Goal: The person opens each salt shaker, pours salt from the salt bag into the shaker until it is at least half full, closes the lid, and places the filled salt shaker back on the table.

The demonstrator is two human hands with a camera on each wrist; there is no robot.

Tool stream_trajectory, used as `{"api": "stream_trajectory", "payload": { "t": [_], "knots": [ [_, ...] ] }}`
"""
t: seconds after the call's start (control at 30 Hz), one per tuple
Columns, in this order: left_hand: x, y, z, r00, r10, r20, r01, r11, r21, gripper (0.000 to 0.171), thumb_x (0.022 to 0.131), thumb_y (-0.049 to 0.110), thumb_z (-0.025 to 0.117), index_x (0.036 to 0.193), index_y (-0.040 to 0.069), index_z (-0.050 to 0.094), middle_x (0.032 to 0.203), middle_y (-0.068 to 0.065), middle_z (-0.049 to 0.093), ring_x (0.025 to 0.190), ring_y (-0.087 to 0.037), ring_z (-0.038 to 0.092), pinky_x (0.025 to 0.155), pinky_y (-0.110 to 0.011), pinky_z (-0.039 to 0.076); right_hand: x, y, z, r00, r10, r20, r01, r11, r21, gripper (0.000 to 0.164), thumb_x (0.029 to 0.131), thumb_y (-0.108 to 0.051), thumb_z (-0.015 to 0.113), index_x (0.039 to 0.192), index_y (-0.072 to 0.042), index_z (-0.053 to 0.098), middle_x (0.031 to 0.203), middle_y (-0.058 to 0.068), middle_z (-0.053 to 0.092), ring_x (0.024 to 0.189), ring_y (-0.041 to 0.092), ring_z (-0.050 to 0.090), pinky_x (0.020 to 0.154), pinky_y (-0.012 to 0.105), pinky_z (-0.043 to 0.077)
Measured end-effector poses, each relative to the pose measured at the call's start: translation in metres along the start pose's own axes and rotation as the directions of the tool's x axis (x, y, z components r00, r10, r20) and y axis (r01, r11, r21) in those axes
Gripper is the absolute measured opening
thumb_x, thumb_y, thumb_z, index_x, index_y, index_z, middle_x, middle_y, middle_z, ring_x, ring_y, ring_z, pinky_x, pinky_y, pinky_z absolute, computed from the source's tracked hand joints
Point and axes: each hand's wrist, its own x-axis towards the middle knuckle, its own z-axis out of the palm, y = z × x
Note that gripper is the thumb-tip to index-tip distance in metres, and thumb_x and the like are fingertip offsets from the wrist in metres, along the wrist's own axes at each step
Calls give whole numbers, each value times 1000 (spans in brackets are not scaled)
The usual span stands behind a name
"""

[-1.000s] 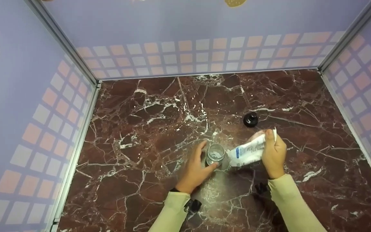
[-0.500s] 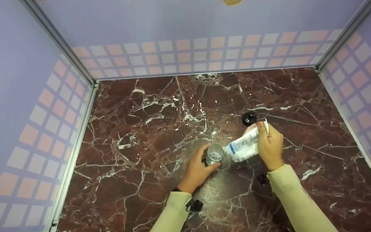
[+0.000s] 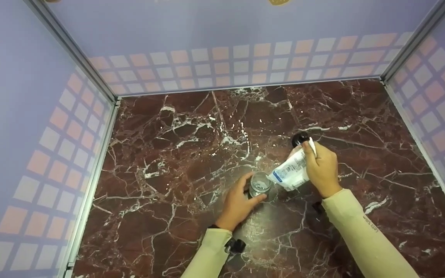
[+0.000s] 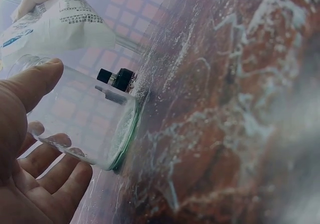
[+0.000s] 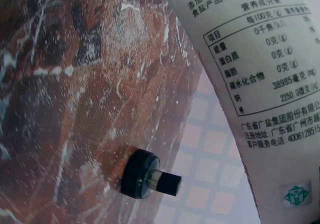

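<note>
A clear glass jar (image 3: pixel 260 184) stands upright on the table. A thin layer of white grains shows along its base in the left wrist view. My left hand (image 3: pixel 239 204) holds the jar from the left, thumb on the near side and fingers on the far side. My right hand (image 3: pixel 323 166) grips the upper end of a white printed salt bag (image 3: pixel 291 172). The bag tilts down to the left, its lower corner right at the jar's rim. Behind the bag sits a black lid with a knob (image 5: pixel 142 175), partly hidden in the head view.
The dark red marbled table (image 3: pixel 160 154) has white veins and small scattered white specks. Lilac panels with a checked pattern (image 3: pixel 222 65) close it in at the back, left and right. Black camera mounts (image 3: pixel 235 245) sit at the wrists.
My right hand has moved left and away from me with the salt bag, bringing the bag's corner up to the jar's rim. The bag now partly covers the lid; the left hand keeps its hold.
</note>
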Motion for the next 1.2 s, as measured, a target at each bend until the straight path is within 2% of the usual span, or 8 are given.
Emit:
{"api": "stream_trajectory", "payload": {
  "t": [0.3,0.53,0.7,0.87,1.2],
  "knots": [
    [0,0,0,1000,-18,6,18,1000,2,81,80,36,89,150,17,52,139,-10,64,120,-25,65,102,-38,54,9,-3,-1,991,-126,49,131,985,-111,41,99,-12,66,65,-9,43,57,2,35,52,19,32,50,36,27],
    [1,2,-1,999,-30,23,30,999,-24,81,80,35,89,150,20,51,139,-10,63,121,-24,64,103,-37,53,13,-1,-1,980,-170,100,185,968,-167,38,100,-18,65,68,-8,47,59,9,45,53,25,40,50,40,32],
    [0,2,-2,999,-15,33,16,999,-51,80,82,34,88,151,18,50,139,-12,63,122,-25,64,102,-37,54,15,-2,-2,964,-232,129,254,947,-196,39,101,-20,65,69,-8,47,60,9,46,52,26,40,49,39,33],
    [0,1,-1,999,-7,32,9,998,-56,81,82,30,88,151,15,49,140,-13,62,123,-26,64,104,-37,53,18,-3,-3,943,-293,158,323,919,-227,38,100,-20,64,69,-7,46,60,10,45,51,28,39,47,43,33],
    [0,0,0,999,-13,31,15,999,-48,83,81,33,88,151,16,49,139,-13,63,122,-26,64,104,-37,53,21,-11,-3,915,-360,180,395,891,-225,37,98,-16,66,70,-6,44,59,8,41,51,26,35,47,42,32]
  ]
}}
